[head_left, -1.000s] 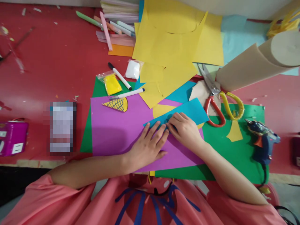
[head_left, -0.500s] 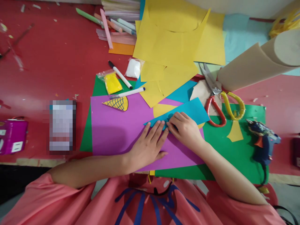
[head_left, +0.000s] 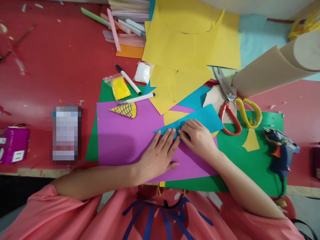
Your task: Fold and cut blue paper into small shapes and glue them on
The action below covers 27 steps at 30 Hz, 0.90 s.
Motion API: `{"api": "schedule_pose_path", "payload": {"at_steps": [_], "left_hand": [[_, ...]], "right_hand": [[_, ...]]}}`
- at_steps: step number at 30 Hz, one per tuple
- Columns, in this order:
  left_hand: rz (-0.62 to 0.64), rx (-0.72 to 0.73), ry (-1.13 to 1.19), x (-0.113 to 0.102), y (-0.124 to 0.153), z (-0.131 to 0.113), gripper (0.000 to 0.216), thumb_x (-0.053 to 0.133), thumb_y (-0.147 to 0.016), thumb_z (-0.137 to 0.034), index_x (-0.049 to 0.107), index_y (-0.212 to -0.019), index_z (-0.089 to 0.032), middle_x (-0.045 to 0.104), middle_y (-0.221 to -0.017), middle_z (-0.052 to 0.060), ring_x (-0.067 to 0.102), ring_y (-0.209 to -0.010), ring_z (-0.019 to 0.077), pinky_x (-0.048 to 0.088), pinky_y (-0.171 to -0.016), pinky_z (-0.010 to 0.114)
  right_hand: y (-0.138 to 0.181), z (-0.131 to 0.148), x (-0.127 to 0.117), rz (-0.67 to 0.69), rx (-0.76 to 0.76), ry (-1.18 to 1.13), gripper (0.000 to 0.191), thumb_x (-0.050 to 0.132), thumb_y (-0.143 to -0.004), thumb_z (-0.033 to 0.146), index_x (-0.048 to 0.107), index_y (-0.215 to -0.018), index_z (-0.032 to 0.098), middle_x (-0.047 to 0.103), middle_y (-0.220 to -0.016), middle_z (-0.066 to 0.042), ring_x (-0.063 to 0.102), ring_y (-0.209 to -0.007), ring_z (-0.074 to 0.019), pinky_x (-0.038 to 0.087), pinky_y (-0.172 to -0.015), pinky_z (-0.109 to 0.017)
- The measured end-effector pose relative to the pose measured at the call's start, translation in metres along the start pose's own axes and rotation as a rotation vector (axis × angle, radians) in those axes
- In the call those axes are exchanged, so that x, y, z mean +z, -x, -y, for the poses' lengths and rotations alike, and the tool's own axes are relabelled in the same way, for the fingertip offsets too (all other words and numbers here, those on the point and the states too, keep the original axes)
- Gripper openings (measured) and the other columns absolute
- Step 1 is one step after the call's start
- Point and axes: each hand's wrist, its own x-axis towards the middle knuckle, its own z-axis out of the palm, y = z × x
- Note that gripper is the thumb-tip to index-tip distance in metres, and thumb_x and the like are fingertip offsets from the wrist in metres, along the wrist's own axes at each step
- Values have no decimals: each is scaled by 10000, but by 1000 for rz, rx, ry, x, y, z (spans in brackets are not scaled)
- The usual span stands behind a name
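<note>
My left hand lies flat with fingers stretched out, its fingertips pressing the lower edge of a blue sheet of paper. Beside it, my right hand is closed, its curled fingers pinched down against the same sheet near the left fingertips. Whatever may be between those fingers is hidden. Under the blue piece is a purple sheet, itself resting on a larger green sheet. A yellow cone cutout with a dark grid drawn on it sits at the purple sheet's upper left.
Scissors with red and yellow handles lie open at right, near a glue gun and a beige roll. Yellow sheets, markers and bagged yellow clay are beyond my hands. A blurred-out phone-like rectangle is at left.
</note>
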Motion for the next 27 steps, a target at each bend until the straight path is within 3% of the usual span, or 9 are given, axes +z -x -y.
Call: {"api": "schedule_pose_path", "payload": {"at_steps": [11,27], "left_hand": [[-6,0,-2,-2,-1,1,787,417,-926,-573,272,-1501,-55,283,-1554,238,272,-1452,364,279,-1148,559],[-14,-5,-8,-1,-1,1,785,394,-933,-573,256,-1504,-53,246,-1566,237,264,-1455,363,299,-1128,591]], "right_hand": [[1,0,1,-4,2,-6,287,426,-962,225,590,-733,167,586,-763,-91,478,-741,-217,385,-674,-335],[0,0,1,-7,0,33,290,430,-963,221,588,-726,164,583,-757,-88,477,-735,-214,376,-659,-329]]}}
